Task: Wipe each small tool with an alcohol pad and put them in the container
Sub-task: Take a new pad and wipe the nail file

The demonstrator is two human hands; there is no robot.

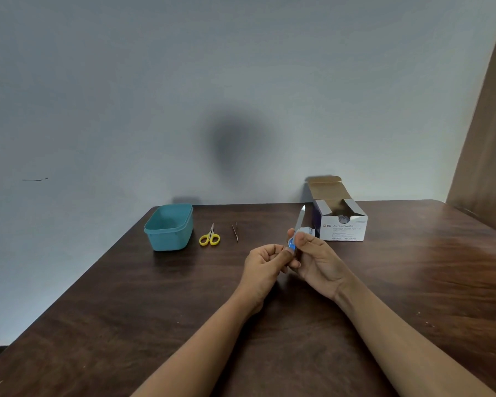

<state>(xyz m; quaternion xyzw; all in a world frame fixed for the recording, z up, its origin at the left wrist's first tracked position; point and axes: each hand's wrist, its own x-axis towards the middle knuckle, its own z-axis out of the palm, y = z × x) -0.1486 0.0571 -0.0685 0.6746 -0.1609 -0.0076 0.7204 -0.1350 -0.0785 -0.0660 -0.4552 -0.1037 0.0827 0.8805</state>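
Your left hand (265,259) has its fingers curled, and the thumb pinches the blue lower end of the file (299,222). Your right hand (317,257) pinches the white alcohol pad (306,231) between thumb and fingertips, against the file just above that blue part. The file's metal blade rises out of your fingers, tilted toward the far right, above the middle of the table (398,282). To the far left stands the teal container (168,228). The yellow scissors (209,238) and tweezers (234,231) lie between it and your hands. The open swab box (342,224) sits just beyond your right hand.
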